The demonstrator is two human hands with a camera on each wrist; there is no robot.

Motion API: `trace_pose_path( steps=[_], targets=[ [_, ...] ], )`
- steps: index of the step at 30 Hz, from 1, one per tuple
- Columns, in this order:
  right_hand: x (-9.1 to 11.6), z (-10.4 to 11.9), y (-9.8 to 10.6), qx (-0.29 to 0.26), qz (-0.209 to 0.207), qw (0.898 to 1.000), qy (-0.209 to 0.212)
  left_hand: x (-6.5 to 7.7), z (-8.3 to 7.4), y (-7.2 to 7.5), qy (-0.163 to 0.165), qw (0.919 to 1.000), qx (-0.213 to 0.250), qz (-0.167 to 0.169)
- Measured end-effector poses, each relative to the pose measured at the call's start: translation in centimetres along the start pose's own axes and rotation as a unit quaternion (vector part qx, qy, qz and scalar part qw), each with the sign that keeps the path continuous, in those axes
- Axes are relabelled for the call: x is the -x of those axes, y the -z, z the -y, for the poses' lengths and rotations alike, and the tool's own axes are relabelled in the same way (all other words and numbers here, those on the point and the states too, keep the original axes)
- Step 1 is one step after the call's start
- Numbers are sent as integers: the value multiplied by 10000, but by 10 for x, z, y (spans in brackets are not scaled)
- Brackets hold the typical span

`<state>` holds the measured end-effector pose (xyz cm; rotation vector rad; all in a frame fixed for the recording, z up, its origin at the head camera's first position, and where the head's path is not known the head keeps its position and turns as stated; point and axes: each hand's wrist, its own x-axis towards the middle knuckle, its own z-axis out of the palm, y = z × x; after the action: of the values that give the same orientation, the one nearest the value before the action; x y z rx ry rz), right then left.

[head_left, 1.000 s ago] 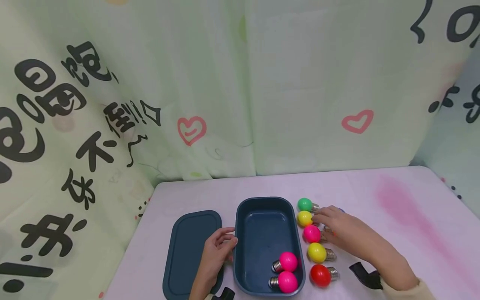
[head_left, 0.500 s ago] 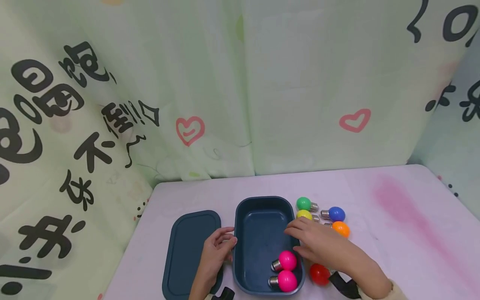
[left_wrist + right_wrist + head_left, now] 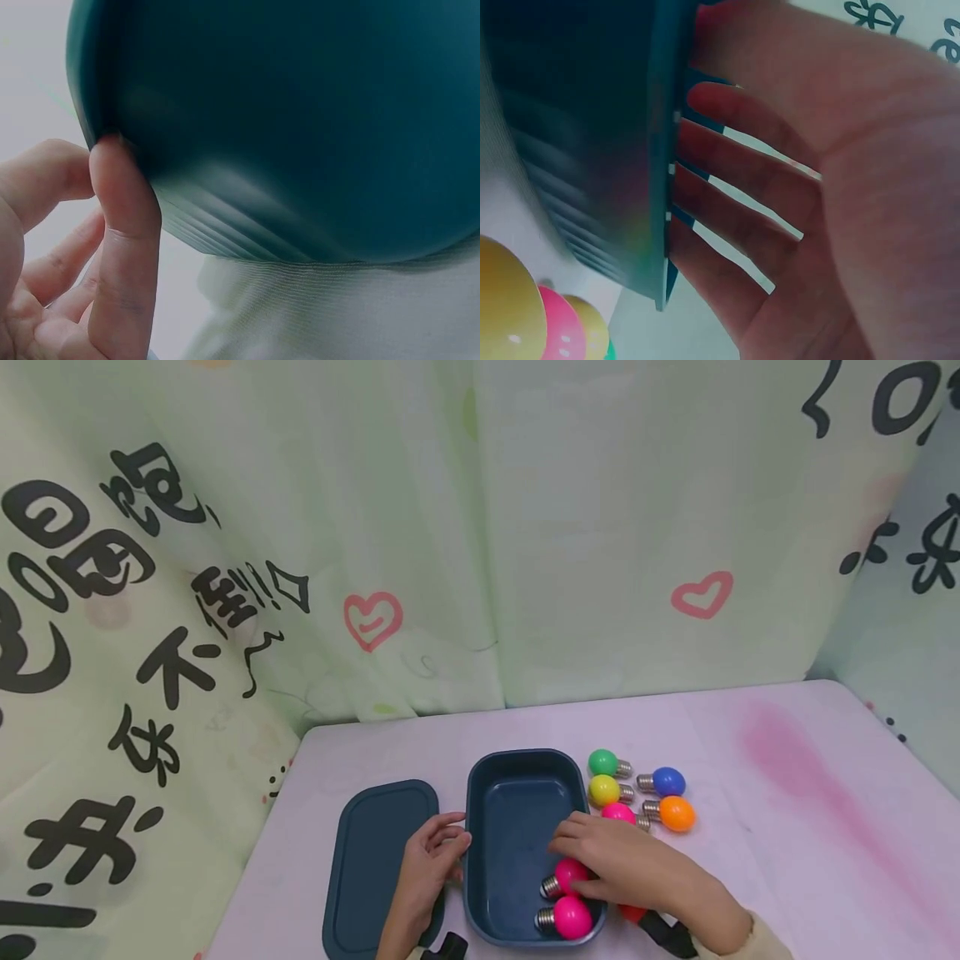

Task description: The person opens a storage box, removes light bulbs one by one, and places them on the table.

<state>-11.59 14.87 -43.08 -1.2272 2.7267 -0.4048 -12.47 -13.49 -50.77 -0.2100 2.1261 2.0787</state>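
A dark blue plastic box (image 3: 475, 793) holds a pink light bulb (image 3: 573, 872) and a second pink bulb (image 3: 573, 918) in its near right part. At the box's left side, the thumb and index finger of my left hand (image 3: 431, 864) pinch its rim; this contact shows in the left wrist view against the box wall (image 3: 300, 135). My right hand (image 3: 626, 860) reaches over the right rim, thumb at the farther pink bulb. In the right wrist view, its fingers (image 3: 735, 165) look fairly straight and spread; their tips are hidden behind the wall.
A matching lid (image 3: 375, 852) lies left of the box. To the right lie a green bulb (image 3: 602, 762), yellow bulb (image 3: 603, 790), pink bulb (image 3: 618, 812), blue bulb (image 3: 668, 782) and orange bulb (image 3: 677, 814). A red bulb (image 3: 632, 912) is partly covered by my right wrist.
My right hand has left the loose bulbs and moved left over the box rim to the pink bulbs inside, uncovering the blue and orange bulbs. The left hand keeps its place.
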Motion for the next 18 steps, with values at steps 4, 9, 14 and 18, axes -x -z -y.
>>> trace_pose_path(
  steps=[4, 9, 14, 18],
  targets=[
    [-3, 1, -2, 49, 184, 9998, 2, 1, -1, 0, -33, 10000, -7, -6],
    [-7, 1, -4, 176, 290, 9994, 13, 2, -3, 0, -55, 10000, -15, -15],
    [-9, 0, -7, 201, 321, 9993, 19, 2, -3, 0, -71, 10000, -16, 2],
    [-10, 0, -9, 110, 324, 9994, 9, 3, -3, 0, -100, 9999, -14, 21]
  ],
)
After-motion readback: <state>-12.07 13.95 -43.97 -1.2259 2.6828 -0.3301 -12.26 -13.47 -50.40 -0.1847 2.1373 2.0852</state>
